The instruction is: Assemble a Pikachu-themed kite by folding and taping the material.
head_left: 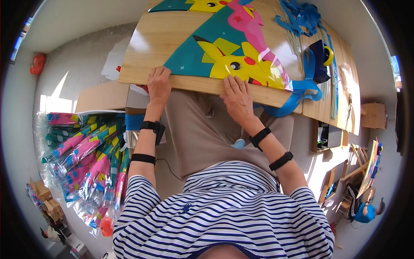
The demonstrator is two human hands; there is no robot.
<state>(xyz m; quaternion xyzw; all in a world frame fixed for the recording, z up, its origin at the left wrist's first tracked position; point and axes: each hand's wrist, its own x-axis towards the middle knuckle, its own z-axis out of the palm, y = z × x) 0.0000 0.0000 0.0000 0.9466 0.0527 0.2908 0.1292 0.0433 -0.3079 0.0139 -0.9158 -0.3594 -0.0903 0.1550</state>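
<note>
The fingers (159, 72) of the left hand (159, 90) are bent over the near edge of the wooden surface (144, 49), at the left corner of a triangular printed sheet (189, 58); whether they pinch that corner, I cannot tell. The right hand (238, 103) has its fingers stretched out and close together, laid flat on the sheet's near edge with nothing gripped; its thumb is hard to make out.

The sheet lies on the surface in front of the person, teal on the left and pink on the right, with a yellow cartoon face near the right fingertips. At its near right corner lies a blue ribbon (309, 88), part of which loops down over the near edge. Farther right are a dark blue and yellow bundle (320, 62) and thin sticks (293, 43), with a heap of blue strips (302, 19) at the far right. A second printed sheet (170, 6) lies at the far left.

Dark bands (151, 125) circle both forearms. To the left, below the surface, sits a pile of colourful plastic-wrapped bundles (92, 153) beside a cardboard box (103, 97). At the near right, well apart, is another person (365, 212) in a blue top.
</note>
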